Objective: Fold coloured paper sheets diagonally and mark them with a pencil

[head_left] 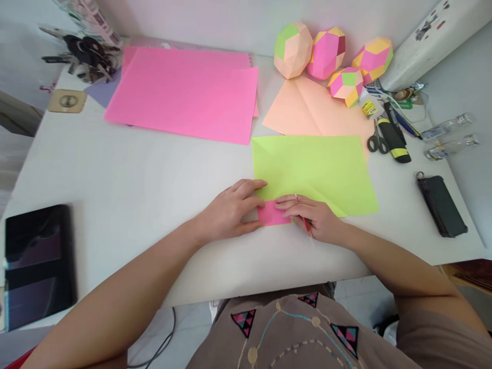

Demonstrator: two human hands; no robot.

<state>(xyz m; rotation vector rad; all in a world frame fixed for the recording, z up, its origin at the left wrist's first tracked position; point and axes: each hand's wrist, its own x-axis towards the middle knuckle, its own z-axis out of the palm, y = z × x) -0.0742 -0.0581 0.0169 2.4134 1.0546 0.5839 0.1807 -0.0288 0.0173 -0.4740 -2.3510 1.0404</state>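
Note:
A small pink paper rectangle [272, 213] lies over the near-left edge of a lime-green sheet [311, 164]. My left hand [234, 210] rests at the rectangle's left end, thumb and fingers spread, tips touching its edge and the green sheet. In my right hand [313, 218] is a thin red pen [306, 223], held slanted between the fingers. The fingertips of that hand also rest on the right part of the pink rectangle, covering some of it. Whether the pen tip touches paper cannot be made out.
Large pink sheets [180, 95] lie back left, a peach sheet [307, 107] back right. Several faceted paper shapes [294, 51] stand by the wall. Scissors [377, 141], a glue bottle [371, 106], a phone [442, 205], a dark tablet [40, 266] and keys [90, 56] sit around the table [154, 169].

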